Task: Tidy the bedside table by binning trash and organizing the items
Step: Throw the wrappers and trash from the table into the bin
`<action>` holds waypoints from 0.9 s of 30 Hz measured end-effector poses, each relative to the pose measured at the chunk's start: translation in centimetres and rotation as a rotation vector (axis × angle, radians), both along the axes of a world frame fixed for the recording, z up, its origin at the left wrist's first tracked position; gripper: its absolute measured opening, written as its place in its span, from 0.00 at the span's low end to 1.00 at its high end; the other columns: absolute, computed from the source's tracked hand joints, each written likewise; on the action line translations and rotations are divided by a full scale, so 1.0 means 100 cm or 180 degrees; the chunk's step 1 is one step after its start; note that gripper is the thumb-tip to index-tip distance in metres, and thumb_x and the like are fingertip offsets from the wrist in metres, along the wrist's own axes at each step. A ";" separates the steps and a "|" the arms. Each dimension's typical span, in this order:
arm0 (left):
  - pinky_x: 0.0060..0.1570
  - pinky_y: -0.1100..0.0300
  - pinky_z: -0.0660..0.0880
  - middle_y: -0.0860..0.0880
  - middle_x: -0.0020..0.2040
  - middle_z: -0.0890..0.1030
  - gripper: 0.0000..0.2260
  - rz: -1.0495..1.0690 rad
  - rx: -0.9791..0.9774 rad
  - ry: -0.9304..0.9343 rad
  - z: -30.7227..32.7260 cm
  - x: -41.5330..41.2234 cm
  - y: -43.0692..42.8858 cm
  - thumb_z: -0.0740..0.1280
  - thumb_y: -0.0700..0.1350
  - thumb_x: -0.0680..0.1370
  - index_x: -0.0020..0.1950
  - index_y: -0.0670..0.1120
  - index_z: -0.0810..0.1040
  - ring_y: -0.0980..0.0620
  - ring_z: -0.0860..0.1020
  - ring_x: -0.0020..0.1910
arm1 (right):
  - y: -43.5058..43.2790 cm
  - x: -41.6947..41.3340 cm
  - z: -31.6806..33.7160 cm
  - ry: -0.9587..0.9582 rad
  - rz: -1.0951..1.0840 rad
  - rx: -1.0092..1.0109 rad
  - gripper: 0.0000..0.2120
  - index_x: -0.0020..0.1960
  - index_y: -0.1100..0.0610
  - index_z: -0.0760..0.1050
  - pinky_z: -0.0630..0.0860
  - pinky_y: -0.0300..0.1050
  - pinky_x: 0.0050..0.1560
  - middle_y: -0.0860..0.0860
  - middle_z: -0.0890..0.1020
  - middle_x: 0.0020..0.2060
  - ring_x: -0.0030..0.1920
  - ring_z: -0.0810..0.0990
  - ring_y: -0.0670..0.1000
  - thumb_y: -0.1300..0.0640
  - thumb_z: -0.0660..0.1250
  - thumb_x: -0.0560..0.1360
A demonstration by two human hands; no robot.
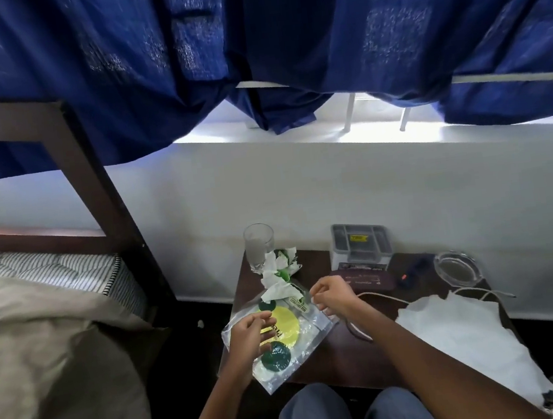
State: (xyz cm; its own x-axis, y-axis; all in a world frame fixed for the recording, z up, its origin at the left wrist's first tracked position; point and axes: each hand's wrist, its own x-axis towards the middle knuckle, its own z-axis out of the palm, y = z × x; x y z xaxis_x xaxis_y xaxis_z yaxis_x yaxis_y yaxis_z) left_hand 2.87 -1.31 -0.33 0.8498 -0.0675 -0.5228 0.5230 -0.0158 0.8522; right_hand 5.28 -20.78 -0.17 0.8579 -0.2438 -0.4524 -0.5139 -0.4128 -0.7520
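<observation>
My knees [326, 417] sat just below the surface [337, 364], and the printed plastic bag [303, 337] lay at its near-left corner, partly overhanging. My left hand [248, 340] curled over the bag's left edge. My right hand [333, 296] pinched its upper rim, fingers bent. I judged this the trash-gathering step. Next, the crumpled tissue [275, 275] at the bag's mouth, beside the glass [259, 245], wanted stuffing in with the mouth held wide.
</observation>
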 end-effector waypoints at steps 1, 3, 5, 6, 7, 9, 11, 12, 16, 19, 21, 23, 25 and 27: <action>0.38 0.60 0.72 0.47 0.44 0.81 0.11 0.0031 -0.0006 -0.0002 -0.003 0.003 0.000 0.56 0.37 0.80 0.50 0.43 0.78 0.50 0.78 0.40 | 0.003 0.006 -0.004 -0.0052 -0.0027 -0.0098 0.09 0.37 0.57 0.75 0.72 0.41 0.29 0.52 0.78 0.33 0.30 0.74 0.47 0.70 0.66 0.71; 0.39 0.60 0.72 0.47 0.44 0.82 0.11 0.0078 -0.0023 0.0014 -0.008 0.010 0.001 0.56 0.37 0.80 0.50 0.43 0.78 0.50 0.78 0.40 | 0.010 0.016 -0.010 -0.0152 -0.0052 -0.0263 0.06 0.44 0.58 0.76 0.76 0.44 0.38 0.51 0.78 0.38 0.37 0.76 0.49 0.67 0.68 0.70; 0.40 0.60 0.72 0.47 0.44 0.82 0.11 0.0114 -0.0046 0.0033 -0.014 0.015 0.003 0.56 0.37 0.80 0.49 0.43 0.78 0.50 0.78 0.40 | 0.017 0.026 -0.017 -0.0166 -0.0016 -0.0373 0.12 0.53 0.58 0.75 0.77 0.47 0.48 0.50 0.76 0.42 0.43 0.76 0.49 0.66 0.69 0.70; 0.40 0.60 0.72 0.47 0.44 0.82 0.11 0.0135 -0.0057 0.0036 -0.017 0.018 0.004 0.56 0.37 0.80 0.49 0.44 0.78 0.50 0.78 0.40 | 0.022 0.030 -0.022 -0.0190 0.0019 -0.0445 0.14 0.55 0.58 0.75 0.77 0.48 0.50 0.51 0.76 0.45 0.45 0.76 0.50 0.64 0.70 0.70; 0.41 0.60 0.73 0.47 0.45 0.82 0.11 0.0156 -0.0057 0.0032 -0.020 0.020 0.005 0.56 0.37 0.80 0.49 0.44 0.78 0.50 0.78 0.41 | 0.026 0.033 -0.028 -0.0217 0.0038 -0.0533 0.16 0.57 0.57 0.75 0.77 0.49 0.52 0.52 0.76 0.50 0.47 0.77 0.50 0.62 0.70 0.70; 0.42 0.59 0.73 0.46 0.46 0.82 0.11 0.0203 -0.0050 0.0017 -0.025 0.024 0.006 0.56 0.36 0.80 0.51 0.43 0.78 0.49 0.79 0.42 | 0.032 0.038 -0.040 -0.0273 -0.0003 -0.0667 0.16 0.57 0.55 0.76 0.77 0.50 0.52 0.53 0.76 0.54 0.51 0.78 0.52 0.60 0.70 0.70; 0.42 0.59 0.74 0.45 0.46 0.82 0.11 0.0241 -0.0060 0.0027 -0.028 0.027 0.007 0.56 0.36 0.80 0.51 0.42 0.78 0.48 0.79 0.42 | 0.035 0.039 -0.045 -0.0368 -0.0074 -0.0782 0.11 0.55 0.54 0.77 0.77 0.48 0.50 0.52 0.77 0.53 0.51 0.78 0.52 0.59 0.68 0.72; 0.42 0.59 0.74 0.45 0.46 0.82 0.11 0.0251 -0.0070 0.0022 -0.029 0.028 0.007 0.56 0.36 0.80 0.52 0.42 0.78 0.48 0.79 0.42 | 0.034 0.037 -0.043 -0.0425 -0.0100 -0.0827 0.08 0.52 0.54 0.78 0.76 0.46 0.47 0.51 0.78 0.50 0.49 0.78 0.52 0.60 0.66 0.73; 0.42 0.58 0.75 0.45 0.47 0.83 0.11 0.0276 -0.0073 -0.0085 -0.026 0.030 0.007 0.56 0.35 0.80 0.52 0.42 0.78 0.48 0.80 0.43 | 0.022 0.030 -0.033 -0.0671 -0.0277 -0.0714 0.09 0.39 0.52 0.75 0.67 0.43 0.35 0.47 0.76 0.34 0.37 0.74 0.51 0.61 0.62 0.75; 0.45 0.57 0.75 0.46 0.47 0.83 0.11 0.0253 -0.0025 -0.0299 -0.015 0.026 0.004 0.57 0.35 0.79 0.52 0.43 0.78 0.49 0.80 0.43 | 0.008 0.016 -0.015 -0.0963 -0.0319 -0.0627 0.07 0.40 0.53 0.78 0.69 0.44 0.36 0.49 0.78 0.33 0.37 0.75 0.52 0.62 0.64 0.74; 0.47 0.56 0.75 0.47 0.48 0.83 0.10 0.0170 -0.0017 -0.0511 -0.004 0.022 0.000 0.59 0.35 0.78 0.53 0.44 0.77 0.49 0.80 0.45 | -0.001 0.003 -0.001 -0.1169 -0.0394 -0.0473 0.06 0.47 0.59 0.80 0.74 0.47 0.41 0.53 0.82 0.38 0.40 0.78 0.52 0.64 0.66 0.73; 0.49 0.55 0.76 0.48 0.50 0.82 0.09 0.0019 -0.0062 -0.0691 0.009 0.016 -0.006 0.62 0.36 0.77 0.52 0.47 0.78 0.49 0.80 0.48 | -0.009 -0.012 0.013 -0.1336 -0.0394 -0.0274 0.05 0.46 0.61 0.80 0.74 0.47 0.39 0.53 0.81 0.36 0.37 0.77 0.50 0.66 0.67 0.72; 0.50 0.55 0.76 0.50 0.52 0.81 0.10 -0.0177 -0.0134 -0.0837 0.024 0.009 -0.016 0.64 0.37 0.77 0.52 0.51 0.78 0.50 0.80 0.50 | -0.018 -0.027 0.027 -0.1471 -0.0348 -0.0109 0.04 0.42 0.62 0.79 0.71 0.45 0.34 0.54 0.79 0.32 0.33 0.74 0.48 0.67 0.66 0.72; 0.50 0.57 0.77 0.53 0.53 0.81 0.11 -0.0393 -0.0199 -0.0953 0.037 0.002 -0.027 0.65 0.38 0.76 0.53 0.53 0.78 0.52 0.80 0.51 | -0.025 -0.043 0.039 -0.1562 -0.0325 0.0022 0.03 0.41 0.65 0.79 0.71 0.40 0.28 0.56 0.78 0.31 0.28 0.73 0.43 0.69 0.66 0.71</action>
State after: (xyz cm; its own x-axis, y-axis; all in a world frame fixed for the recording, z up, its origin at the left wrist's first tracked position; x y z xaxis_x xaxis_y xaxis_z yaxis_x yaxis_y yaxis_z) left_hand 3.11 -3.98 3.41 0.9486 -0.2036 -0.2425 0.2463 -0.0064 0.9692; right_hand 1.01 -23.27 3.74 0.9418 -0.3361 -0.0035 -0.1365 -0.3731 -0.9177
